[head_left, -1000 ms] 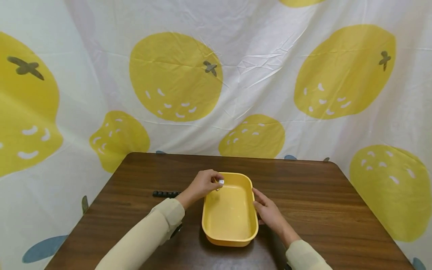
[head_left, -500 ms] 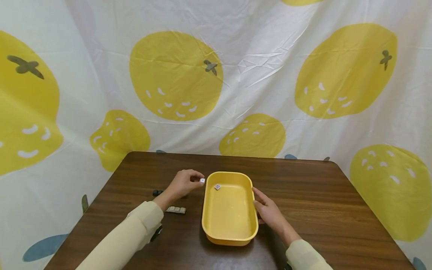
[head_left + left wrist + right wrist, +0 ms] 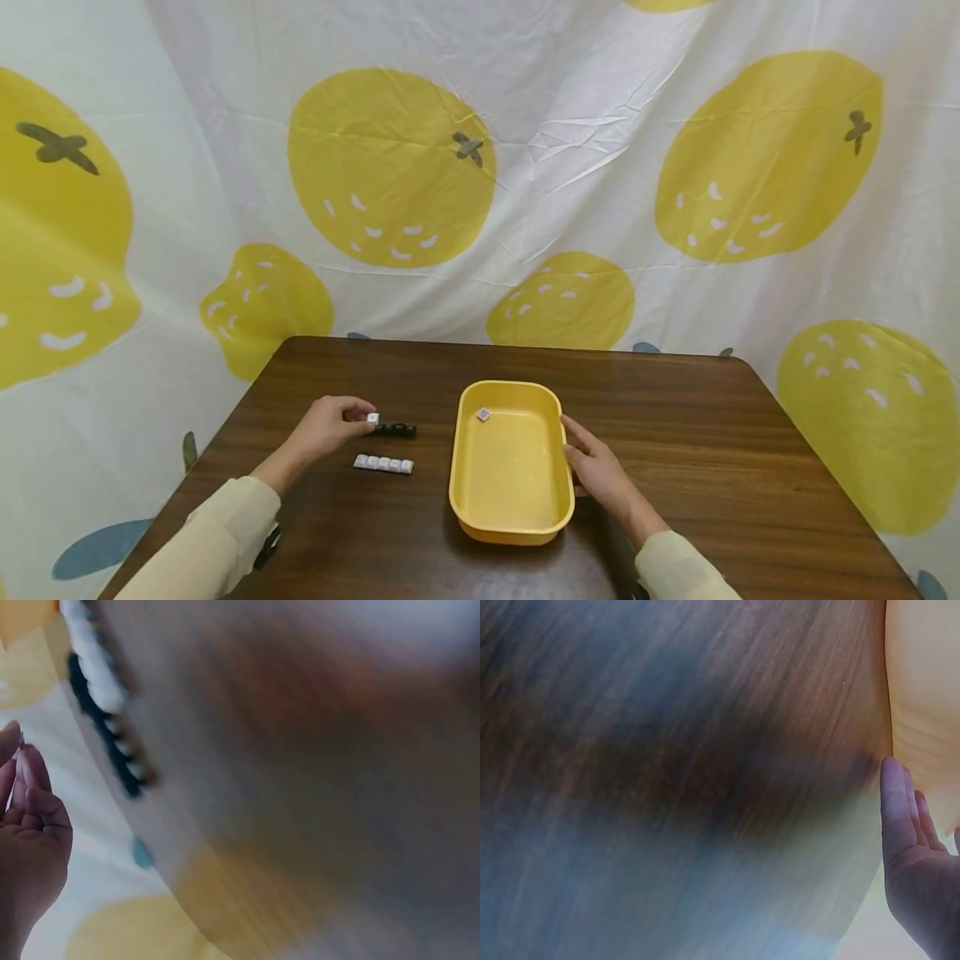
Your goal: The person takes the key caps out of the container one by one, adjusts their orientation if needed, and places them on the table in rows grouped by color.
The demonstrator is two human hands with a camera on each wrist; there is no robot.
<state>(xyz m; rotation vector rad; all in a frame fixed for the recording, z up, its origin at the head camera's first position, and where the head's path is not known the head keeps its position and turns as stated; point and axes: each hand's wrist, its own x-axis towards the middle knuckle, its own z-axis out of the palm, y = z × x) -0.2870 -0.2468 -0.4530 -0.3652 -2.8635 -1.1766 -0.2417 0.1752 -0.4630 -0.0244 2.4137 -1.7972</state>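
Observation:
My left hand (image 3: 327, 430) pinches a white keycap (image 3: 372, 417) between thumb and fingers, right over the left end of a row of black keycaps (image 3: 396, 430), part of which the hand hides. Closer to me lies a row of white keycaps (image 3: 383, 464). A yellow tray (image 3: 512, 534) stands to the right of both rows, with a single pale keycap (image 3: 483, 414) near its far left corner. Against the tray's right wall rests my right hand (image 3: 603, 475); in the right wrist view its fingers (image 3: 897, 802) are straight along the wall.
The dark wooden table (image 3: 712, 467) carries everything. Behind it hangs a white cloth (image 3: 570, 167) printed with large yellow lemons.
My left hand has moved from over the tray leftward to the black row, carrying the white keycap. One keycap now lies in the tray. The right hand has stayed put.

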